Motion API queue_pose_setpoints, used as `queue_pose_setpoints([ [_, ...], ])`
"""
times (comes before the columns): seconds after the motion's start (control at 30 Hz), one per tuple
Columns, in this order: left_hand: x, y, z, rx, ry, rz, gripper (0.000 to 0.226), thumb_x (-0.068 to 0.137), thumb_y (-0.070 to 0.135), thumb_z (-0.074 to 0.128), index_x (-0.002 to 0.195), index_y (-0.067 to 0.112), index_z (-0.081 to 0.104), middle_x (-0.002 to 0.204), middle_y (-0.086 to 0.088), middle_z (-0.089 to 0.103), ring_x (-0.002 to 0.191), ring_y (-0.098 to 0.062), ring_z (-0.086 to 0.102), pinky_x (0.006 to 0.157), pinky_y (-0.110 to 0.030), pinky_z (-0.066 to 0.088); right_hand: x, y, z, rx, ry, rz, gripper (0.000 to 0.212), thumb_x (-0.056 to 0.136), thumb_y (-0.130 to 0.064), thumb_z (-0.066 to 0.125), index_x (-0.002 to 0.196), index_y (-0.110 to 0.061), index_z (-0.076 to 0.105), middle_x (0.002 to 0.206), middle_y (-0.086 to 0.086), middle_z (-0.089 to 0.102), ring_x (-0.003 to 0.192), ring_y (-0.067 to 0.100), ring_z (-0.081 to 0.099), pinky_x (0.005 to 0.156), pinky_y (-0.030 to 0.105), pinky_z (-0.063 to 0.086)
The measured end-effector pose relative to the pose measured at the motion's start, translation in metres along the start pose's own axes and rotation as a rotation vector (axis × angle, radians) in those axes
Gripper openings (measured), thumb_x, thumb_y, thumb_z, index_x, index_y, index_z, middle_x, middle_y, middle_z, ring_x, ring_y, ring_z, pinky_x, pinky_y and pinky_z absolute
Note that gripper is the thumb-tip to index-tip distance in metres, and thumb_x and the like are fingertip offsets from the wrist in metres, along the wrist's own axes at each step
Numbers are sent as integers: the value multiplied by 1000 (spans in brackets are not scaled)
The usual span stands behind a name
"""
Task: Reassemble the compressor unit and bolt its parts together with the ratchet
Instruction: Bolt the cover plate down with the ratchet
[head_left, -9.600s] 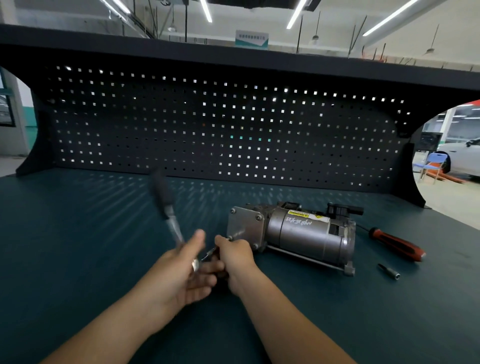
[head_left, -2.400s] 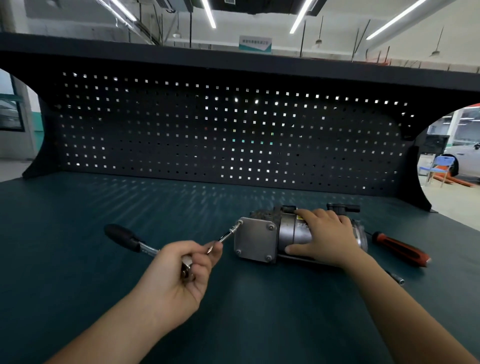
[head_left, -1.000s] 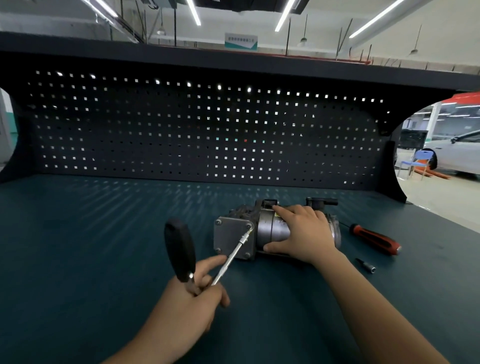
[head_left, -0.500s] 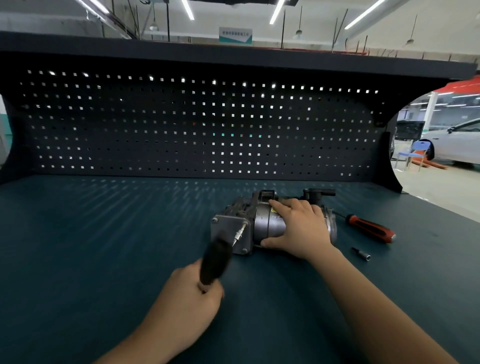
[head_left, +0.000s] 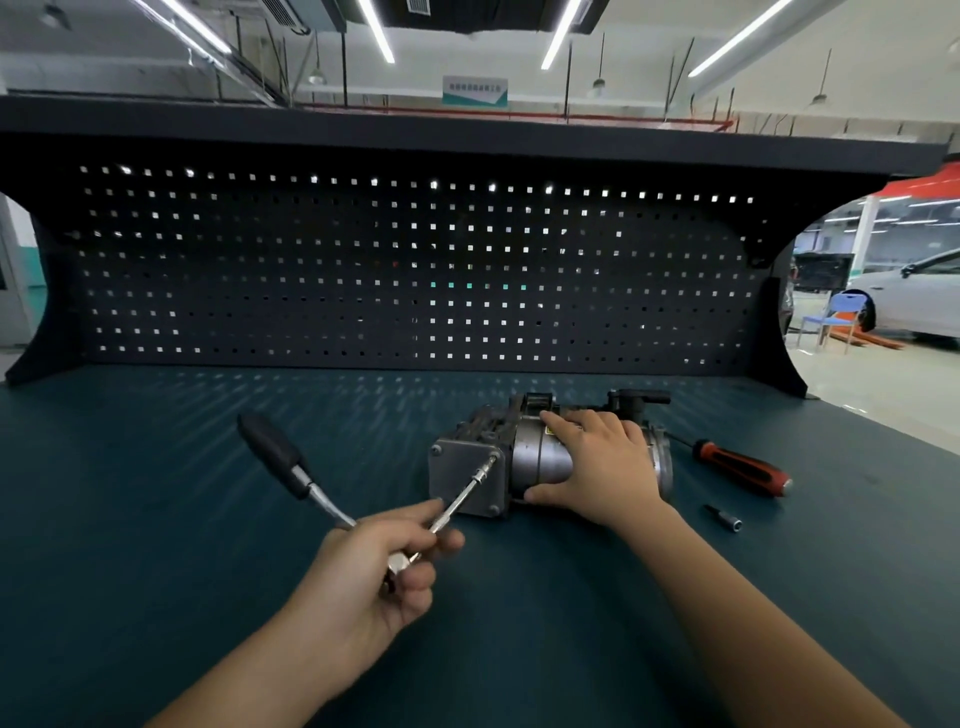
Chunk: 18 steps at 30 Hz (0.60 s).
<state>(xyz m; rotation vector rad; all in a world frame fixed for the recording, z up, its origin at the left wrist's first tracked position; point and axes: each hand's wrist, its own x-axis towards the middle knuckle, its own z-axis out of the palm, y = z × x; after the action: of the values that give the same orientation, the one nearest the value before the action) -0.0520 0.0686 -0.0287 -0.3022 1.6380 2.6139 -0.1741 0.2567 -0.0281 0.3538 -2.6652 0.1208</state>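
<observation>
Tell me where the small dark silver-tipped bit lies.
Head view, right side: the small dark bit lies on the green benchtop, just nearer than the red-and-black screwdriver.

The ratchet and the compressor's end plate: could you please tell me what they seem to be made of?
Ratchet: bright, mirror-like shank and extension, probably chromed steel; its grip is matte black, likely rubber or plastic. End plate: dull grey with no glare, seemingly cast metal, perhaps aluminium.
</observation>
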Motion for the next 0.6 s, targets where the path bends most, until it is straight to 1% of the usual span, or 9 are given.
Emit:
queue_pose_setpoints([
  [0.1, 0, -4, 6, 211, 14, 141, 33, 82, -13, 44, 92, 8, 69, 55, -11, 62, 30, -11, 35, 31, -18, 28, 2, -1, 1, -4, 2, 5, 91, 71, -68, 60, 146, -33, 22, 145, -2, 33, 135, 20, 24, 111, 35, 15],
  [0.2, 1, -4, 11, 256, -19, 171, 39, 81, -13, 42, 85, 10, 73, 51, -9, 58, 30, -12, 35, 32, -18, 27, 2, -3, 2, -13, 4, 10, 90, 72, -68, 60, 146, -33, 22, 145, -1, 34, 135, 20, 25, 110, 36, 15],
  [0.27, 3, -3, 9, 173, -30, 125, 40, 80, -13, 41, 84, 9, 74, 52, -10, 56, 30, -12, 33, 31, -16, 25, 2, -2, 3, -13, 10, 9, 90, 72, -68, 60, 146, -33, 23, 144, -1, 34, 134, 20, 25, 110, 35, 16],
  [0.3, 4, -2, 6, 84, -43, 76, 38, 79, -12, 40, 88, 7, 72, 52, -10, 55, 29, -10, 31, 31, -15, 24, 2, -2, 3, -11, 14, 8, 89, 72, -68, 60, 146, -33, 23, 144, -2, 34, 134, 20, 25, 110, 35, 16],
  [0.4, 13, 4, -6, -348, -127, -146, 37, 71, 0, 41, 101, 0, 61, 56, -11, 56, 25, -4, 30, 25, -11, 23, 2, -2, 4, -8, 21, 9, 89, 72, -68, 60, 145, -33, 24, 142, -1, 36, 133, 21, 27, 110, 36, 16],
  [0.43, 16, 6, -10, -450, -133, -176, 38, 70, 3, 41, 104, 0, 59, 58, -11, 58, 25, -3, 30, 24, -11, 24, 2, -2, 4, -10, 22, 14, 88, 72, -67, 60, 145, -33, 25, 141, -1, 37, 132, 21, 27, 109, 35, 16],
  [0.47, 19, 7, -13, -485, -134, -177, 39, 71, 4, 41, 106, 2, 59, 59, -12, 59, 25, -3, 31, 25, -11, 25, 3, -3, 5, -14, 30, 16, 88, 72, -67, 60, 145, -33, 25, 140, 0, 38, 132, 21, 28, 109, 35, 17],
  [0.5, 20, 9, -16, -461, -128, -168, 40, 71, 4, 41, 107, 3, 59, 60, -12, 59, 25, -3, 31, 25, -10, 24, 4, -3, 5, -20, 36, 17, 88, 72, -67, 60, 145, -32, 25, 140, 0, 38, 131, 21, 28, 108, 35, 18],
  [0.6, 23, 8, -16, -299, -99, -121, 39, 78, 1, 36, 106, 9, 62, 62, -14, 61, 26, -4, 30, 28, -8, 25, 5, -4, 5, -30, 31, 21, 88, 72, -67, 60, 145, -32, 25, 139, 1, 38, 131, 22, 29, 109, 37, 18],
])
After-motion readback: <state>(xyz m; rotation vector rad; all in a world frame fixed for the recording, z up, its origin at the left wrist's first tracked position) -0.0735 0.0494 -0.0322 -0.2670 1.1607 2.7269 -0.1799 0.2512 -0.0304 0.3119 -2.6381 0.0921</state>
